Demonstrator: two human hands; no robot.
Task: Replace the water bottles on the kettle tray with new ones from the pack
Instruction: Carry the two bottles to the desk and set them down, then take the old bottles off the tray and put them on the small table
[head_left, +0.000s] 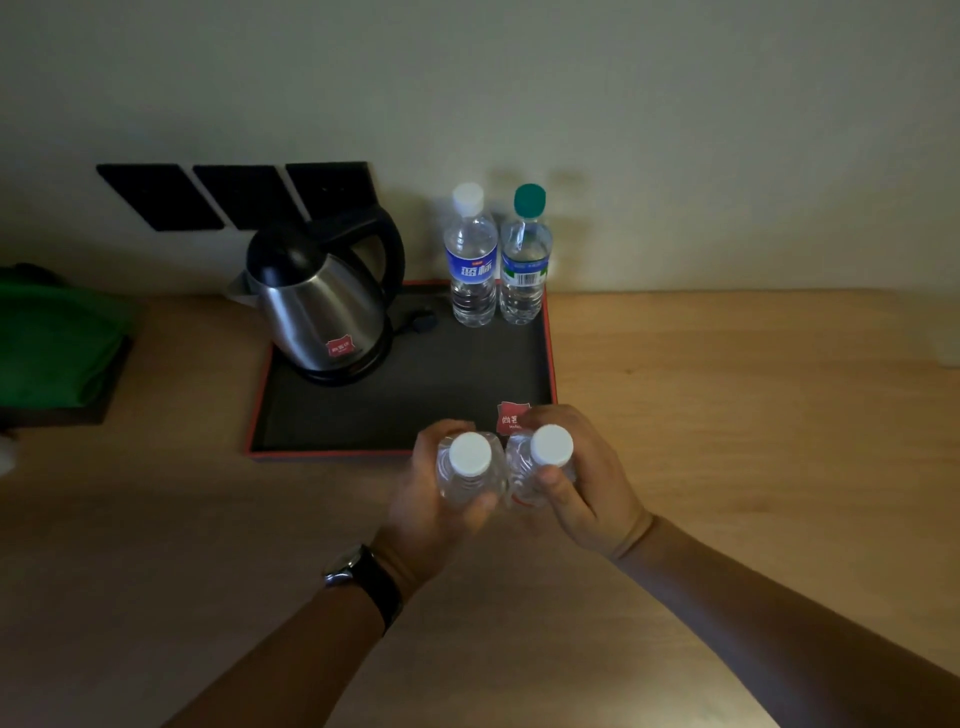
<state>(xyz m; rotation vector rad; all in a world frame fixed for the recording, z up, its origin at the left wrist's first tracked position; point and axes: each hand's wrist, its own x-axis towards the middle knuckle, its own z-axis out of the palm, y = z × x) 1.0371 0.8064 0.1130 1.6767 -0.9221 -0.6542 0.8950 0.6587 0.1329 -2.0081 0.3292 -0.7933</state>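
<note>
A dark tray with a red rim (395, 415) lies on the wooden desk against the wall. On its back right corner stand two water bottles: one with a white cap and blue label (470, 260), one with a green cap (525, 260). My left hand (431, 509) grips a white-capped clear bottle (469, 467) upright. Beside it, my right hand (582, 488) grips a second white-capped bottle (545, 460). Both held bottles hover side by side over the tray's front right edge, close to a red logo (511, 415). The pack is out of view.
A steel kettle with a black lid and handle (322, 306) sits on its base at the tray's back left, its plug lying beside it. Black wall panels (239, 195) are behind. A green cloth (57, 343) lies at the far left of the desk (753, 415).
</note>
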